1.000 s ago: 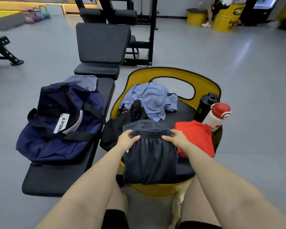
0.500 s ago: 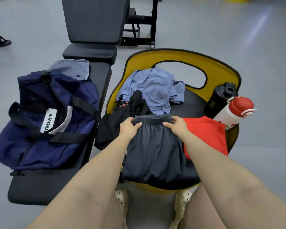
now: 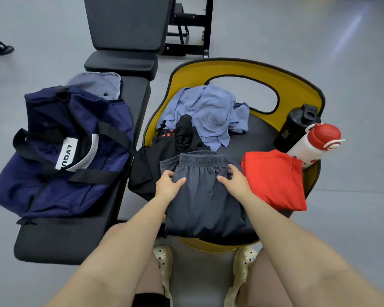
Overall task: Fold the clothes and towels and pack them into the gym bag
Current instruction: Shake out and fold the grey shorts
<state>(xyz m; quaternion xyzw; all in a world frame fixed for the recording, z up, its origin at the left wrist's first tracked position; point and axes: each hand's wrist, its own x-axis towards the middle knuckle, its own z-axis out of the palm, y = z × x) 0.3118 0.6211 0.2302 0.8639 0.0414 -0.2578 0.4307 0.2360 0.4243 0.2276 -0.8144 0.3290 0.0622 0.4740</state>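
The room was a gym with a smooth grey floor [image 3: 319, 41], and a black padded weight bench [image 3: 124, 29] stood beyond the work area. A long black padded desk [image 3: 75, 238] carried the navy fabric gym bag [image 3: 60, 151] with black straps, which lay closed, a pale grey garment [image 3: 98, 85] just behind it. Beside the desk stood a yellow chair with a black seat [image 3: 257, 138]. On that seat lay dark grey shorts with an elastic waistband [image 3: 200, 196]. The left hand [image 3: 170, 185] and right hand [image 3: 236, 181] both rested on the shorts just below the waistband, fingers loosely spread and pressing the cloth, not pinching it. A folded red garment [image 3: 275, 180] lay just right of the shorts, crumpled black clothing [image 3: 164, 151] on their left, and a rumpled light blue towel [image 3: 208, 111] behind. A black bottle [image 3: 295, 127] and a white bottle with a red cap [image 3: 315, 142] stood at the seat's right edge.
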